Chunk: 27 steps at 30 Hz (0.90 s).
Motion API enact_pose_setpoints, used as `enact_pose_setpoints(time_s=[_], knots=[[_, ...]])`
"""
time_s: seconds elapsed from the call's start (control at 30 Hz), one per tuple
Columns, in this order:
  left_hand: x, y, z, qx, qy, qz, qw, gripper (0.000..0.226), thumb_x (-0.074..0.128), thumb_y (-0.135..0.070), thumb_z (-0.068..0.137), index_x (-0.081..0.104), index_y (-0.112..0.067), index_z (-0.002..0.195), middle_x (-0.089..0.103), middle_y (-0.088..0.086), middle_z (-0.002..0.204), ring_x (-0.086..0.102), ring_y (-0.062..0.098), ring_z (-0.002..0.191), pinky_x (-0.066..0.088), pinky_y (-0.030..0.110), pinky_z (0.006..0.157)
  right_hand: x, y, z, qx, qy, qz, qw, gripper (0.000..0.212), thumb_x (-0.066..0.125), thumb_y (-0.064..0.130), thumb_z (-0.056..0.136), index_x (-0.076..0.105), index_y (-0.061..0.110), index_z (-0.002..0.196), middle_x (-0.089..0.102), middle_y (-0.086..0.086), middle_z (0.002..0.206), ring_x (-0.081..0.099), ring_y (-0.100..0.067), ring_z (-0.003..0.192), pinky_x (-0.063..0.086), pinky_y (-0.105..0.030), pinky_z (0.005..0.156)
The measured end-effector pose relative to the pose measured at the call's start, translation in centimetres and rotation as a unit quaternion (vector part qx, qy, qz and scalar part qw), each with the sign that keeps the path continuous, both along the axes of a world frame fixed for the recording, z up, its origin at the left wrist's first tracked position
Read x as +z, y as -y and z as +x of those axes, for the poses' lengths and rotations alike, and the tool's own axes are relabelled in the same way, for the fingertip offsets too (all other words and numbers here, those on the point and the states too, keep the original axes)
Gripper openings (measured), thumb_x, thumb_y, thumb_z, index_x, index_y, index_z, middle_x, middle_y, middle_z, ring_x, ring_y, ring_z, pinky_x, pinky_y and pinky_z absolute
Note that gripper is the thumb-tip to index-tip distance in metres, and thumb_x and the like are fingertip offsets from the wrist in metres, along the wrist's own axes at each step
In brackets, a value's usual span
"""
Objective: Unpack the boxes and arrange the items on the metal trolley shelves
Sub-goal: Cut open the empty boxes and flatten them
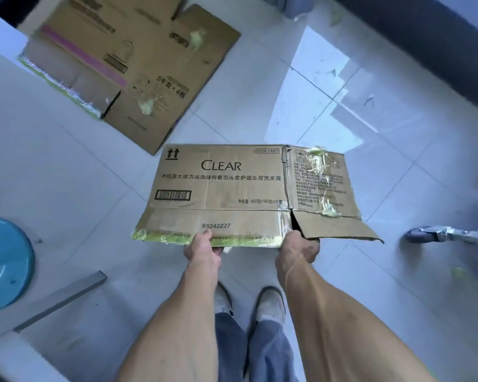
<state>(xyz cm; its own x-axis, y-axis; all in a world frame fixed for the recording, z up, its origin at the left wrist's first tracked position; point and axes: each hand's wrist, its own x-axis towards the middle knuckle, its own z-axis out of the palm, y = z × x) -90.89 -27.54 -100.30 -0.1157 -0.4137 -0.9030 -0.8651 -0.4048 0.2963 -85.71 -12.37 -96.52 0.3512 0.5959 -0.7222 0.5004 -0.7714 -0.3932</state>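
Both hands — left hand and right hand — are being curled around the near edge of the flattened CLEAR box. It is being held level above the floor, its long axis lying left-right, extending away from the grip.

Flattened carton: "CLEAR", two up-arrows at top left corner, barcode lower left, "65242227" on near flap, "(400克+100克)".

Second flattened carton: "5千克 × 4".

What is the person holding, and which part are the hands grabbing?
A flattened CLEAR cardboard box, held by its near taped edge: left hand grips the bottom flap, right hand at the slit between flaps.
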Motion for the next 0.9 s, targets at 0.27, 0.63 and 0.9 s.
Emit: enact_pose_setpoints(time_s=[0.27,0.63,0.9], knots=[[4.5,-0.2,-11.0,0.066,-0.027,-0.003,0.997,0.030,0.071,-0.004,0.086,0.058,-0.004,0.114,0.062,0.015,0.112,0.062,0.032,0.099,0.059,0.051,0.079,4.2,-0.5,-13.4,0.070,-0.087,0.038,0.993,0.037,0.054,0.008,0.068,0.063,0.012,0.103,0.068,-0.006,0.097,0.063,-0.027,0.081,0.057,-0.037,0.083],[5.4,0.9,-30.2,0.118,-0.075,0.016,0.990,0.015,0.061,-0.002,0.094,0.054,-0.006,0.081,0.059,0.015,0.088,0.059,0.031,0.088,0.053,0.047,0.094,4.1,0.5,-35.4,0.174,-0.109,0.043,0.978,0.026,0.050,0.009,0.066,0.059,0.018,0.089,0.068,-0.007,0.089,0.064,-0.035,0.089,0.056,-0.041,0.084],[6.0,1.4,-44.9,0.125,-0.054,0.001,0.991,0.019,0.062,-0.002,0.093,0.055,-0.006,0.076,0.056,0.012,0.081,0.058,0.031,0.090,0.053,0.047,0.088,1.4,0.3,-48.8,0.241,-0.134,-0.014,0.961,0.031,0.051,0.017,0.064,0.058,0.028,0.092,0.070,-0.001,0.093,0.065,-0.032,0.093,0.055,-0.045,0.087]])
